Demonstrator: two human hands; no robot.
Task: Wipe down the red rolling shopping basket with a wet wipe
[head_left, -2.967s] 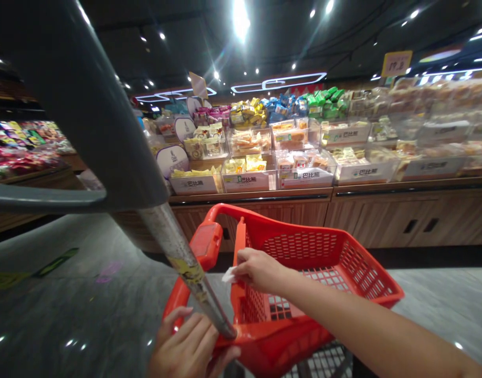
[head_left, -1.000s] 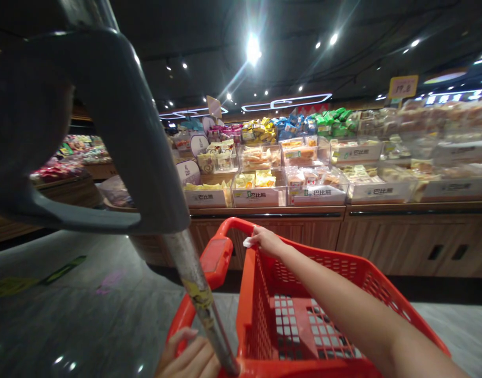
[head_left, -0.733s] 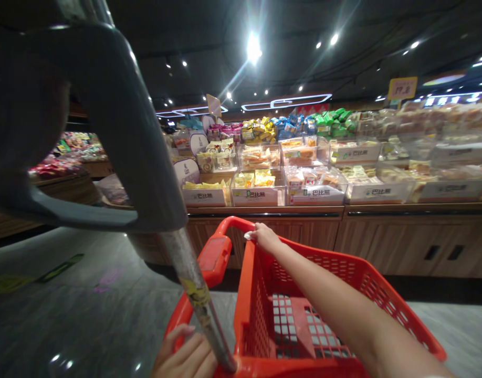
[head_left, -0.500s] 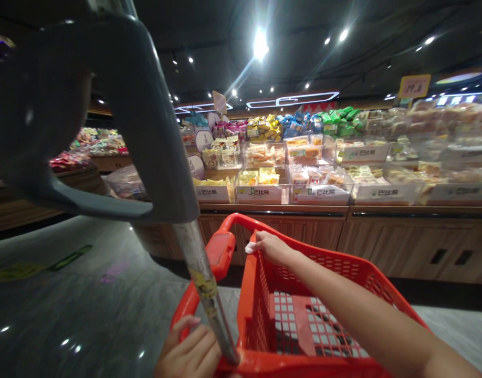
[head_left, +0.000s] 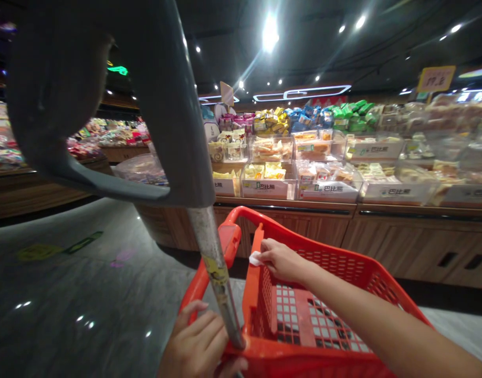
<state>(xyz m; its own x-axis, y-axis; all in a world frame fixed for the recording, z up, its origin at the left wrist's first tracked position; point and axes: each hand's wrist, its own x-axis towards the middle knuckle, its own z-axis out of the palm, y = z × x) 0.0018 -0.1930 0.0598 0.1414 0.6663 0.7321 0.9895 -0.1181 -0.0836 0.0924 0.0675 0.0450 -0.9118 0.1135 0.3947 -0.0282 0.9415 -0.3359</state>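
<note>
A red plastic shopping basket (head_left: 355, 273) sits on a cart in front of me, with nothing visible inside. My right hand (head_left: 280, 258) reaches over it and presses a small white wipe (head_left: 255, 258) against the basket's left rim. The fingers are closed on the wipe. My left hand (head_left: 199, 344) grips the near left corner of the basket, at the foot of the cart's metal pole (head_left: 217, 275). A large grey handle (head_left: 162, 105) tops the pole and fills the upper left of the view.
A wooden display counter (head_left: 383, 236) runs across ahead, carrying clear bins of packaged snacks (head_left: 270, 170) and stacked coloured packs (head_left: 304, 115). More shelves of goods stand at the far left (head_left: 107, 134). Grey polished floor (head_left: 87, 304) lies to the left.
My right hand with the wipe slid from the basket's far top rim back down along the left rim toward me. The view shifted slightly left. My left hand stayed at the corner.
</note>
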